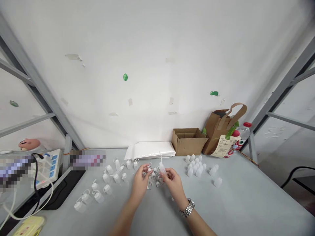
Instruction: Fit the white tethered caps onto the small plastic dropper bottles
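My right hand (171, 181), with a metal watch on its wrist, holds a small translucent bottle (162, 168) upright, a thin white strip rising from its top. To its left, my left hand (142, 178) pinches a small white cap with a loop (150, 168). Between and behind my hands lies a pile of loose white caps (154, 177), partly hidden by my fingers. Several capped bottles with looped straps (116, 178) are spread over the left part of the table. On the right, several translucent bottles without caps (197, 166) are grouped together, a few apart from the rest.
An open cardboard box (189, 146) stands by the wall, beside a brown paper bag (213, 131) and a red-capped plastic bottle (244, 131). White envelopes (150, 150) lie behind the pile. A power strip (49, 167) with cables and a yellow object (29, 226) are at left.
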`<state>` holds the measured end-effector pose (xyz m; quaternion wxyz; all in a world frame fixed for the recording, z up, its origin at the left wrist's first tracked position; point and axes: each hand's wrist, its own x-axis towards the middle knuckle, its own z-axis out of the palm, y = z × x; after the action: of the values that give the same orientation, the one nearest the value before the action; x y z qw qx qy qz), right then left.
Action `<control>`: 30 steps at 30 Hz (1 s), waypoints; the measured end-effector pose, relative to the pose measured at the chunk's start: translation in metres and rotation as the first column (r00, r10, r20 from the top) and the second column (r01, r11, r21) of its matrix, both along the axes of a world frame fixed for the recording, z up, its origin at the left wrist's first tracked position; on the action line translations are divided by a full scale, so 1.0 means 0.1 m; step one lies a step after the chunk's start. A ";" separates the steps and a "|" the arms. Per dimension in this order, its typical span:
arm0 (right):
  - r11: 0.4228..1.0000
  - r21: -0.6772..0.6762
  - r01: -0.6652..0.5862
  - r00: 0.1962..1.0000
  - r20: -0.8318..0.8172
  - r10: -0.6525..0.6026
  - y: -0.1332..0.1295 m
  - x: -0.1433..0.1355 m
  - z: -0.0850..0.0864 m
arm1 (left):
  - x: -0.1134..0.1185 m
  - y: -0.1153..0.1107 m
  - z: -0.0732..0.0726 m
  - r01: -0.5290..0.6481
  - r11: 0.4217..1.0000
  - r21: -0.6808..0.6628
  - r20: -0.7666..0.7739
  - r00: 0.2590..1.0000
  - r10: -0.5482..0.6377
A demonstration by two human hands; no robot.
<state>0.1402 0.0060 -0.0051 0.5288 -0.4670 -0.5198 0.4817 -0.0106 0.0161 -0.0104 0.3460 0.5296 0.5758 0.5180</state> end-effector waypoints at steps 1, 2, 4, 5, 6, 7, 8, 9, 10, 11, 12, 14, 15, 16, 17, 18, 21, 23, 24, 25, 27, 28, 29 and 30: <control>0.999 0.044 0.012 0.997 0.080 -0.015 -0.02 -0.01 -0.01 | 0.01 0.00 0.02 0.022 0.999 -0.039 0.164 0.986 -0.016; 0.996 0.090 0.014 0.986 0.164 -0.029 -0.04 -0.02 -0.01 | 0.02 0.00 0.04 0.063 0.995 -0.079 0.331 0.943 -0.034; 0.985 0.171 -0.012 0.947 0.319 -0.044 -0.07 -0.05 -0.02 | 0.04 -0.02 0.07 0.156 0.978 -0.137 0.602 0.797 -0.043; 0.979 0.203 -0.036 0.924 0.380 -0.045 -0.09 -0.06 -0.03 | 0.05 -0.03 0.09 0.194 0.969 -0.152 0.688 0.725 -0.037; 0.972 0.230 -0.057 0.900 0.432 -0.049 -0.10 -0.07 -0.04 | 0.06 -0.03 0.11 0.222 0.962 -0.158 0.739 0.673 -0.034; 0.964 0.255 -0.070 0.878 0.475 -0.062 -0.11 -0.08 -0.05 | 0.07 -0.04 0.12 0.244 0.957 -0.156 0.761 0.647 -0.041; 0.957 0.279 -0.076 0.857 0.509 -0.080 -0.11 -0.09 -0.06 | 0.07 -0.05 0.14 0.261 0.954 -0.149 0.763 0.644 -0.057; 0.950 0.303 -0.077 0.839 0.535 -0.102 -0.12 -0.09 -0.07 | 0.08 -0.06 0.15 0.275 0.951 -0.143 0.751 0.656 -0.077; 0.942 0.327 -0.074 0.823 0.553 -0.127 -0.12 -0.08 -0.08 | 0.08 -0.06 0.16 0.284 0.948 -0.141 0.732 0.675 -0.093; 0.934 0.351 -0.068 0.809 0.567 -0.154 -0.12 -0.08 -0.08 | 0.08 -0.07 0.17 0.287 0.948 -0.140 0.712 0.694 -0.105; 0.925 0.373 -0.066 0.797 0.578 -0.176 -0.11 -0.08 -0.09 | 0.07 -0.07 0.18 0.285 0.948 -0.141 0.697 0.709 -0.109; 0.907 0.413 -0.075 0.773 0.599 -0.209 -0.12 -0.07 -0.09 | 0.07 -0.07 0.17 0.268 0.952 -0.147 0.681 0.725 -0.100; 0.898 0.431 -0.083 0.761 0.610 -0.223 -0.12 -0.07 -0.09 | 0.06 -0.06 0.16 0.250 0.956 -0.152 0.676 0.732 -0.084; 0.889 0.449 -0.092 0.747 0.621 -0.237 -0.13 -0.07 -0.09 | 0.06 -0.06 0.14 0.229 0.961 -0.158 0.670 0.739 -0.066; 0.879 0.466 -0.101 0.733 0.632 -0.250 -0.13 -0.07 -0.09 | 0.06 -0.05 0.12 0.209 0.964 -0.163 0.663 0.747 -0.050; 0.870 0.482 -0.109 0.719 0.642 -0.266 -0.14 -0.06 -0.09 | 0.05 -0.04 0.10 0.194 0.967 -0.165 0.655 0.754 -0.040; 0.844 0.522 -0.124 0.692 0.656 -0.303 -0.15 -0.06 -0.10 | 0.06 -0.02 0.04 0.178 0.973 -0.150 0.624 0.780 -0.046; 0.836 0.535 -0.122 0.701 0.643 -0.309 -0.15 -0.05 -0.12 | 0.06 -0.02 0.02 0.170 0.976 -0.136 0.596 0.801 -0.056; 0.838 0.534 -0.116 0.715 0.630 -0.303 -0.16 -0.05 -0.13 | 0.06 -0.02 0.02 0.168 0.977 -0.132 0.580 0.812 -0.061; 0.844 0.526 -0.105 0.735 0.612 -0.291 -0.16 -0.05 -0.13 | 0.06 -0.02 0.02 0.168 0.977 -0.131 0.566 0.822 -0.066; 0.877 0.476 -0.067 0.792 0.560 -0.243 -0.15 -0.05 -0.12 | 0.05 -0.03 0.04 0.185 0.974 -0.130 0.551 0.830 -0.084; 0.906 0.420 -0.047 0.831 0.520 -0.197 -0.15 -0.06 -0.11 | 0.04 -0.03 0.05 0.197 0.972 -0.130 0.551 0.829 -0.095; 0.940 0.340 -0.039 0.875 0.466 -0.132 -0.14 -0.07 -0.10 | 0.04 -0.03 0.06 0.208 0.970 -0.129 0.555 0.826 -0.103; 0.968 0.249 -0.043 0.917 0.395 -0.060 -0.13 -0.07 -0.08 | 0.04 -0.03 0.07 0.214 0.969 -0.122 0.561 0.820 -0.110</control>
<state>0.1330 -0.0071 -0.0130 0.4688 -0.4865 -0.6717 0.3040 -0.0067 0.0129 -0.0031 0.5860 0.3721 0.4490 0.5626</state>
